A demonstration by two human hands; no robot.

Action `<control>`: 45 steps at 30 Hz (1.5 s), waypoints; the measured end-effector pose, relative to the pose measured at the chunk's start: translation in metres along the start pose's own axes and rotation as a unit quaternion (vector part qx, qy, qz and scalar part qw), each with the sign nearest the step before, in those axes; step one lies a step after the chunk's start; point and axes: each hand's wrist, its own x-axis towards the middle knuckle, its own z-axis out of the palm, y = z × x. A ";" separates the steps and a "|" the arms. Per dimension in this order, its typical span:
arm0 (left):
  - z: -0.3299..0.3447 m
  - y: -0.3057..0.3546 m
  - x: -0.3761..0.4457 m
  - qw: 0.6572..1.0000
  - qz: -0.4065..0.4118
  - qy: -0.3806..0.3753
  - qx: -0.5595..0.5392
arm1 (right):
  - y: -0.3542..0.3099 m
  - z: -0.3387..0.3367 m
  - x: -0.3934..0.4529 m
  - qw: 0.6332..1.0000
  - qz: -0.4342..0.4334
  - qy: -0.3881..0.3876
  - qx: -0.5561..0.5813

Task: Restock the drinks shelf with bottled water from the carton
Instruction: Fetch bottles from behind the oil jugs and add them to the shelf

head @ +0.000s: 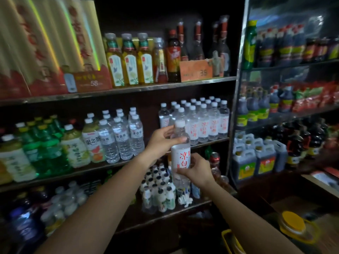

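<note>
Right now I have both hands on one water bottle (pixel 180 153), held upright in front of the middle shelf (pixel 207 143). My left hand (pixel 161 139) wraps the bottle's shoulder from the left, fingers curled around the clear plastic just under the white cap, thumb across the front. My right hand (pixel 197 170) pinches it lower down, fingers closed on the bottom edge of the red-lettered label, coming in from the right. So the bottle's long axis runs straight up between my two grips, cap above my left fingers, base below my right ones.

What matters for the next move: the row of matching bottles (pixel 201 121) stands beyond my fingers and slightly up and to the right, and the free spot looks to be at the front left of that group, just past my left fingertips. I judge the left hand nearer to it, so it should carry the bottle forward while the right lets go. The carton isn't something I can pick out.
</note>
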 end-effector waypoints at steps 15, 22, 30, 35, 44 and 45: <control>-0.038 -0.075 0.179 0.993 -0.042 0.028 0.111 | 0.023 0.061 0.186 0.999 0.002 -0.030 0.046; -0.037 -0.115 0.218 0.980 -0.051 0.056 0.186 | 0.042 0.090 0.231 1.000 0.011 -0.006 -0.027; -0.039 -0.126 0.248 0.970 -0.040 0.100 0.219 | 0.053 0.119 0.248 0.993 0.001 0.063 -0.102; -0.034 -0.132 0.267 0.972 -0.054 0.129 0.187 | 0.055 0.132 0.264 0.996 0.020 0.083 -0.032; -0.027 -0.140 0.297 0.969 -0.070 0.161 0.176 | 0.064 0.139 0.292 1.000 0.026 0.017 -0.001; -0.026 -0.142 0.296 0.967 -0.070 0.160 0.187 | 0.066 0.140 0.292 1.000 0.022 0.014 0.003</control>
